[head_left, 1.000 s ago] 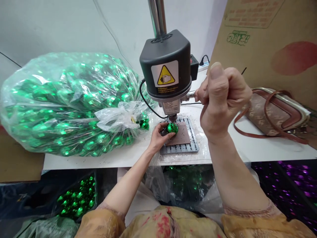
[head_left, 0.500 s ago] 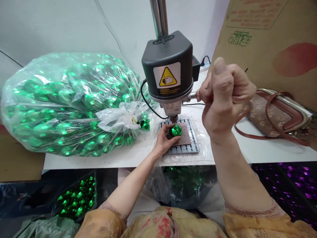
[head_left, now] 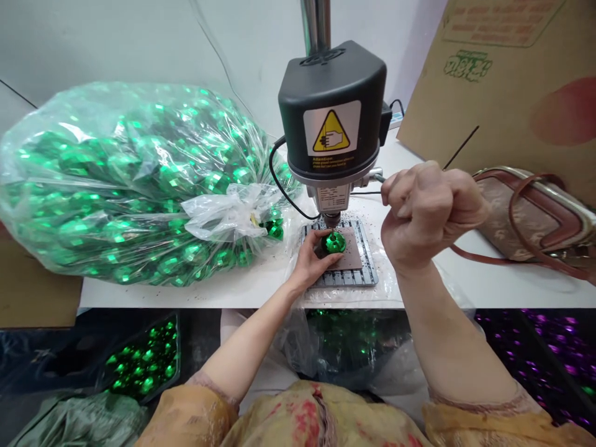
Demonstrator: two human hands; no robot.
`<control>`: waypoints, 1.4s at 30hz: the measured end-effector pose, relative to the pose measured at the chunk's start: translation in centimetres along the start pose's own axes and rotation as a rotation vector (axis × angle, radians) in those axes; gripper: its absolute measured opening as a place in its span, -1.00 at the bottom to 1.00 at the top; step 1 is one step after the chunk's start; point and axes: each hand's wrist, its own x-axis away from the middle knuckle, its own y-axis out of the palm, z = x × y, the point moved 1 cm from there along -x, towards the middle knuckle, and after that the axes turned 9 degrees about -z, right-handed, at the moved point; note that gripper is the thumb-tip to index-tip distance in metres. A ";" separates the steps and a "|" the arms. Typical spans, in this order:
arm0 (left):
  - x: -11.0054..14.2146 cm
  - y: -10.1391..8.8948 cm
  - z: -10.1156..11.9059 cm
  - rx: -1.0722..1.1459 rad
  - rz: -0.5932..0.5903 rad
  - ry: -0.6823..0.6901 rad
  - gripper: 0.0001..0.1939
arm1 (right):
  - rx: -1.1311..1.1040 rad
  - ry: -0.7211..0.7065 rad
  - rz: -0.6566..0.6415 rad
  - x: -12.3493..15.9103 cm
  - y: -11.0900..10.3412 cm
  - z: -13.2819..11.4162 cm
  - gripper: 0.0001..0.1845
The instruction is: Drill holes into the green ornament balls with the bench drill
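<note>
Glossy green faceted ball [head_left: 335, 243], bright glints across its top, sits at six o'clock beneath the black-cased machine head [head_left: 333, 93]; left hand [head_left: 307, 264] pinches it from eight, right hand [head_left: 426, 214], at two, clenches a silvery metal handle [head_left: 376, 176].

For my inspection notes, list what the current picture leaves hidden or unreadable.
Head view:
Far end of the metal lever: covered by the right hand.
Underside of the green ball: turned away from the camera.
Top of the metal column: cut off by the upper edge.
Print on the lower white label: too small.
</note>
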 end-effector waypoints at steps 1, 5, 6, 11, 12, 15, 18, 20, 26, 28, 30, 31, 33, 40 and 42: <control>0.0 0.0 0.0 0.005 0.004 -0.001 -0.38 | 0.011 -0.002 0.005 0.1 -0.1 0.1 -0.41; -0.1 0.1 0.0 0.005 0.012 0.006 -0.38 | -0.010 -0.036 -0.008 0.8 -0.4 0.3 -0.42; -0.1 0.0 0.0 0.001 0.010 0.008 -0.39 | -0.026 -0.054 -0.013 1.0 -0.4 0.4 -0.42; 0.0 0.0 0.0 -0.013 -0.009 0.008 -0.40 | -0.074 -0.134 -0.032 1.6 -0.7 1.0 -0.47; 0.0 0.0 0.1 -0.010 -0.008 0.004 -0.39 | -0.084 -0.157 -0.038 1.7 -0.8 1.2 -0.47; 0.0 0.1 0.1 0.019 0.005 -0.008 -0.37 | -0.105 -0.225 -0.045 2.2 -0.9 1.6 -0.44; 0.1 0.2 0.3 0.035 0.010 -0.011 -0.36 | -0.062 -0.196 -0.024 2.2 -0.8 1.5 -0.40; 0.2 0.3 0.4 0.004 0.024 0.004 -0.39 | -0.010 -0.120 0.029 1.4 -0.4 1.1 -0.37; 0.2 0.6 0.5 -0.093 0.128 0.011 -0.47 | 0.125 0.160 0.003 -3.5 1.4 -0.3 -0.51; 0.2 0.7 0.7 -0.125 0.147 0.022 -0.48 | 0.117 0.203 -0.050 -4.7 1.7 -0.3 -0.52; 0.6 0.7 1.2 -0.187 0.188 0.037 -0.51 | 0.107 0.230 -0.063 -5.4 1.9 -0.2 -0.52; 1.1 0.6 1.5 -0.243 0.224 0.045 -0.52 | 0.103 0.238 -0.060 -5.6 2.0 -0.1 -0.52; 2.7 0.5 2.3 -0.393 0.274 0.091 -0.54 | 0.093 0.235 -0.054 -5.6 2.0 0.1 -0.53; 11.2 3.3 1.6 -1.033 -0.318 0.644 -0.55 | 0.063 0.187 -0.035 -5.3 2.1 0.2 -0.56; 12.1 4.1 0.7 -1.186 -0.415 0.704 -0.47 | 0.061 0.192 -0.027 -5.4 2.1 0.2 -0.55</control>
